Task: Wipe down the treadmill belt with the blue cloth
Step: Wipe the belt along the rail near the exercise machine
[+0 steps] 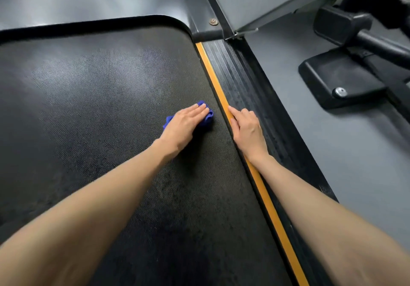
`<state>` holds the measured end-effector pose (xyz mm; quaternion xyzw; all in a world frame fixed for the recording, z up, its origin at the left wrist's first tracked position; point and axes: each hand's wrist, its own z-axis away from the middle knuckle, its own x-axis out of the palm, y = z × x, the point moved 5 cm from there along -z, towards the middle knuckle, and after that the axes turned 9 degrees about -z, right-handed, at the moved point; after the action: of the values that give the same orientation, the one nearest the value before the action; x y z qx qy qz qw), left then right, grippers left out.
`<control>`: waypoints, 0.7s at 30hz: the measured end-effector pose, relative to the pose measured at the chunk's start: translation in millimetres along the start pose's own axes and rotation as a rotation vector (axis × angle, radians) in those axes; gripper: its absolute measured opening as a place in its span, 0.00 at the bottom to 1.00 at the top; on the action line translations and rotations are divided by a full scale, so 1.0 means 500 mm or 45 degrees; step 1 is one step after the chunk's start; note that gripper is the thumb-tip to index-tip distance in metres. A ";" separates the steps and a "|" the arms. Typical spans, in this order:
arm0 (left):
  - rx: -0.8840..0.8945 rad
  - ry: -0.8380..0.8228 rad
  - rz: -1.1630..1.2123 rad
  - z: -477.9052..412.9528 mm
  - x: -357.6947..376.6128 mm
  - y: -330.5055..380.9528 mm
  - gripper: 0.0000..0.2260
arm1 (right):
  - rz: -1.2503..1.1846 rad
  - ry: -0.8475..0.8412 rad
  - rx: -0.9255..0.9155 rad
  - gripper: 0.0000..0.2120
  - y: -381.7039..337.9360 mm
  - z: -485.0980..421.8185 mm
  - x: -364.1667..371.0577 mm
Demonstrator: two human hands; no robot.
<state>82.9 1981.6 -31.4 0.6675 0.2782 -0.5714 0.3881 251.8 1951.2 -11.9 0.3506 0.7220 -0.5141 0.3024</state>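
The black textured treadmill belt [99, 99] fills the left and middle of the head view. A small blue cloth [208, 118] lies bunched on the belt near its right edge. My left hand [184, 126] presses flat on top of the cloth, fingers together, hiding most of it. My right hand [246, 128] rests palm down on the orange strip [213, 68] and the ribbed side rail [241, 81], fingers loosely apart, holding nothing.
A black curved front cover [93, 22] borders the belt's far end. A grey upright post [221, 8] rises at the rail's far end. To the right lie grey floor [332, 152] and the black base [337, 79] of another machine.
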 end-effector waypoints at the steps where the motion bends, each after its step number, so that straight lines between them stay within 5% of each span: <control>1: -0.038 0.000 0.033 0.009 -0.003 0.014 0.30 | 0.002 0.006 -0.002 0.17 0.000 0.000 -0.001; 8: 0.496 -0.046 0.057 0.221 0.018 0.157 0.23 | 0.006 0.000 -0.030 0.17 -0.002 0.000 -0.003; 10: 0.311 0.006 0.000 0.173 0.002 0.071 0.25 | 0.005 -0.006 -0.029 0.17 -0.005 0.001 -0.001; 14: -0.491 0.098 -0.064 0.112 -0.043 -0.170 0.32 | 0.006 -0.005 -0.019 0.17 -0.004 0.001 -0.001; 16: -0.656 0.101 -0.043 0.130 -0.043 -0.189 0.33 | -0.001 -0.007 -0.015 0.17 -0.004 0.000 -0.001; 18: -0.561 0.145 -0.004 0.148 -0.030 -0.121 0.34 | -0.004 -0.004 -0.010 0.17 -0.006 0.000 -0.002; 21: -0.105 0.030 0.106 0.175 -0.015 0.047 0.29 | 0.009 -0.012 -0.012 0.17 -0.008 0.000 -0.001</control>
<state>52.5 1896.2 -23.3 0.6687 0.2779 -0.5349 0.4353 249.0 1950.3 -9.6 0.3492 0.7217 -0.5114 0.3093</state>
